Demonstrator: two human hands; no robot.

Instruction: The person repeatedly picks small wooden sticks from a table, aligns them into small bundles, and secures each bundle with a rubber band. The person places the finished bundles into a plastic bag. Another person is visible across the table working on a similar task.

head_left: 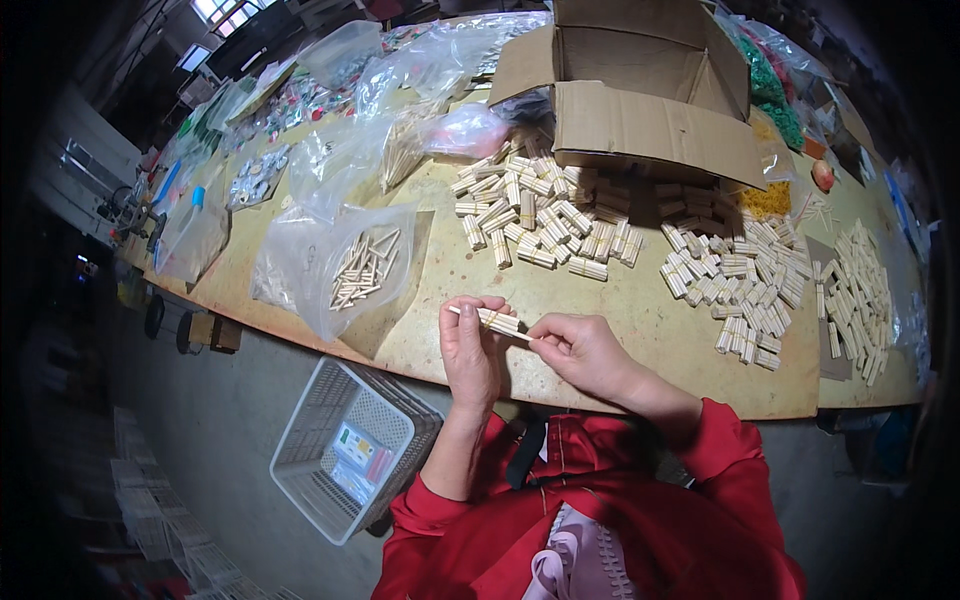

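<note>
1 crate (345, 385) below the surface (455, 275). Near edge: your left hand (470, 355), fingers wrapped around 1 banded stick bundle (500, 321); your right hand (590, 350), fingers pinching 1 stick (524, 337) against it. Beyond: 1 bag of loose sticks (362, 270), 3 stick piles (745, 275), uncountable; toward far edge, 1 carton (650, 130).

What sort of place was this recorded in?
Probably a small hand-assembly or packing workshop: piles of banded stick bundles lie on a worktable, with an open cardboard box and a clear bag of loose sticks.
</note>
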